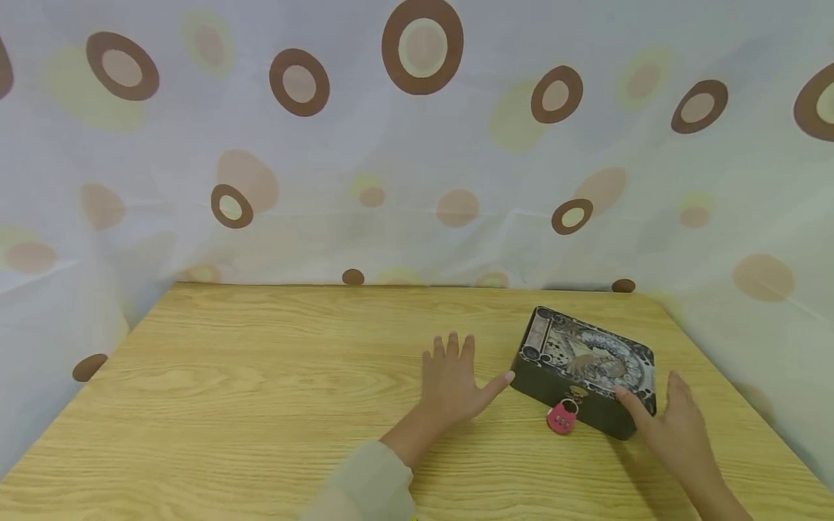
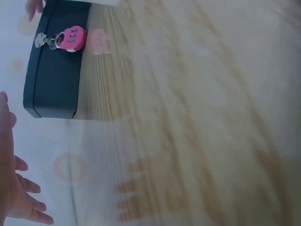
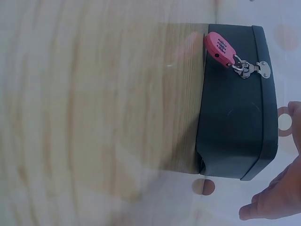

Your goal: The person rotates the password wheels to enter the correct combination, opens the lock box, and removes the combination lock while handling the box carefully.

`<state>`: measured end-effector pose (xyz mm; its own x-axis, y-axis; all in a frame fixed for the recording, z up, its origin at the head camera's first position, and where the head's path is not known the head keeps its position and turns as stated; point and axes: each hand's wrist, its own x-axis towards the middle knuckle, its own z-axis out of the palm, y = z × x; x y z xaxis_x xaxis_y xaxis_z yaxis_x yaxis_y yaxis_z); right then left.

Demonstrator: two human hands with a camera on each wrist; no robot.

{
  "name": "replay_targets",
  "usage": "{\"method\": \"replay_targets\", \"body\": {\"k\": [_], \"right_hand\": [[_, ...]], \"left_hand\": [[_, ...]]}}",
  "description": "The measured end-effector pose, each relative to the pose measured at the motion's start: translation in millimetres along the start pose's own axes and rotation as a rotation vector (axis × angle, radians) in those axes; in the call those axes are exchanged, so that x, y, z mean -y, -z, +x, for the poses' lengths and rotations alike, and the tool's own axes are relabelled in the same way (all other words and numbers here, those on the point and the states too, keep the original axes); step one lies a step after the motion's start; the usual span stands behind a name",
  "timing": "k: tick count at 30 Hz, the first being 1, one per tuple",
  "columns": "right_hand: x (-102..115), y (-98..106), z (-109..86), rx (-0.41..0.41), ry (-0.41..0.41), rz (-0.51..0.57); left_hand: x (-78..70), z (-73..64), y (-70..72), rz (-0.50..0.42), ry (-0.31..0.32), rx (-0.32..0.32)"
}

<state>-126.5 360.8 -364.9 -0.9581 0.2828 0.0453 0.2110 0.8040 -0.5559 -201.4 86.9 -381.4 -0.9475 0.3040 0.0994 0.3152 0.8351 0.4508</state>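
Note:
A dark green box point(image 1: 602, 416) with an ornately printed lid point(image 1: 589, 354) sits at the right of the table. From the metal clasp on its front hangs a pink combination padlock point(image 1: 562, 417), also seen in the left wrist view and the right wrist view. My left hand point(image 1: 449, 387) is spread to the left of the box, its thumb tip close to the front left corner; whether they touch I cannot tell. At the box's right end is my right hand point(image 1: 680, 434), thumb over the near right corner and fingers extended along the side.
The wood-grain table point(image 1: 260, 383) reaches back to a white curtain point(image 1: 365, 145) with brown, beige and yellow circles. The curtain also runs along the left and right sides. A pale sleeve point(image 1: 365, 485) covers the left forearm.

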Motion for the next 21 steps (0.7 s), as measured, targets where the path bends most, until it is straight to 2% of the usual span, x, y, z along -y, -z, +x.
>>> {"method": "replay_targets", "body": {"k": [4, 9, 12, 21], "right_hand": [[0.1, 1.7, 2.6, 0.056, -0.053, 0.028], [1.2, 1.9, 4.6, 0.107, -0.144, 0.061], [2.2, 0.1, 3.6, 0.103, -0.174, 0.11], [6.0, -8.8, 2.8, 0.064, -0.219, 0.313]], "left_hand": [[-8.8, 6.9, -3.0, -0.074, 0.017, 0.005], [-19.8, 11.7, -7.7, -0.257, 0.02, 0.026], [-26.3, 13.7, -13.2, -0.338, 0.039, 0.03], [-38.3, 18.2, -29.7, -0.487, 0.088, 0.002]]}}
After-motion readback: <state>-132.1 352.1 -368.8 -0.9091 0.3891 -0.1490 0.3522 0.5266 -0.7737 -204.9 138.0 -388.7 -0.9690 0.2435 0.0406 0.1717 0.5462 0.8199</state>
